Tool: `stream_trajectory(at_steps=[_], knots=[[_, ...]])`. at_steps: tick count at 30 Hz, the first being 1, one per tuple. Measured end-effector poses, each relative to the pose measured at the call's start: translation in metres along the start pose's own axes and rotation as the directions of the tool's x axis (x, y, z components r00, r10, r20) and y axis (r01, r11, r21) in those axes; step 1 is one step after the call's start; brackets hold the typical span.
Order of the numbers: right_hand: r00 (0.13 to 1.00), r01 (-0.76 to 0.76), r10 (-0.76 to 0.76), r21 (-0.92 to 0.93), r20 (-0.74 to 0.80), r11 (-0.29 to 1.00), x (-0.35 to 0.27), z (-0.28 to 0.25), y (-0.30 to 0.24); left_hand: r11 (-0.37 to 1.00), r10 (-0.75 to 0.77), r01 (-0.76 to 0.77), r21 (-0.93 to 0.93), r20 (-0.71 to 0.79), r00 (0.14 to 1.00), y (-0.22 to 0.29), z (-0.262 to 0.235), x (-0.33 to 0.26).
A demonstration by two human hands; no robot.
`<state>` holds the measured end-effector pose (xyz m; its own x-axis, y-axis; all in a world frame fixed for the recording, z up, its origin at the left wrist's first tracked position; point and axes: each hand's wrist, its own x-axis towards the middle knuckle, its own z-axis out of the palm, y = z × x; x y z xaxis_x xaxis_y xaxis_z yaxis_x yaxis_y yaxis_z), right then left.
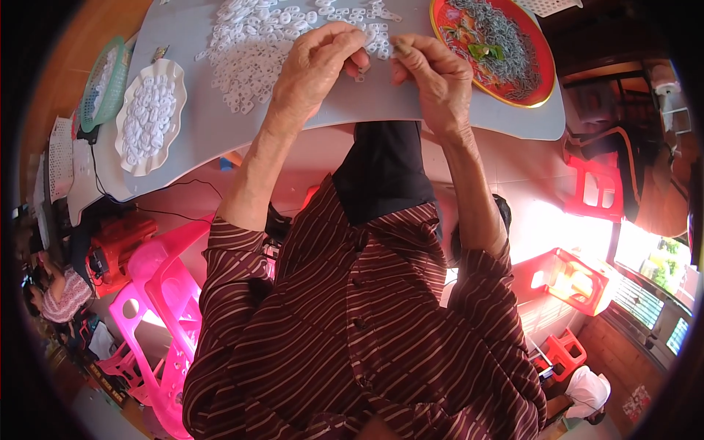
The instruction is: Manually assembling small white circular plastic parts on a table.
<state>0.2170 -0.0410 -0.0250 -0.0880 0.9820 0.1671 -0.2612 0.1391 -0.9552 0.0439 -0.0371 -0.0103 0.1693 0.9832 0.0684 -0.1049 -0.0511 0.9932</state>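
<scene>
This looks like a workshop, with small white parts (246, 70) heaped on a grey table (205, 121).

Over the table (392, 103), anything between the fingertips of the left hand (315, 64) and right hand (440, 77) is too small to tell. On the table, the view's upper edge cuts off the white pieces (246, 62) and red tray (545, 70) — below its left end, a person (67, 297) blurs into darkness.
</scene>
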Motion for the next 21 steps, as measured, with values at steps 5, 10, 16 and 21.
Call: stream_trajectory(at_steps=[5, 10, 16, 21], knots=[[0.989, 0.070, -0.060, -0.072, 0.136, 0.995, 0.000, 0.001, 0.002, 1.000, -0.020, 0.020, -0.008, 0.057, 0.998, 0.004, -0.002, 0.004], [0.989, 0.039, -0.027, -0.075, 0.147, 0.996, -0.001, 0.003, -0.001, 0.994, -0.020, 0.011, 0.113, 0.076, 0.997, 0.005, -0.002, 0.005], [0.990, 0.050, -0.034, -0.116, 0.136, 0.992, -0.002, 0.004, -0.003, 0.917, 0.038, -0.086, 0.391, 0.128, 0.991, 0.016, -0.002, 0.007], [0.988, 0.080, -0.059, -0.145, 0.145, 0.986, -0.001, 0.001, 0.003, 0.858, 0.060, -0.161, 0.488, 0.216, 0.974, 0.015, -0.004, 0.011]])
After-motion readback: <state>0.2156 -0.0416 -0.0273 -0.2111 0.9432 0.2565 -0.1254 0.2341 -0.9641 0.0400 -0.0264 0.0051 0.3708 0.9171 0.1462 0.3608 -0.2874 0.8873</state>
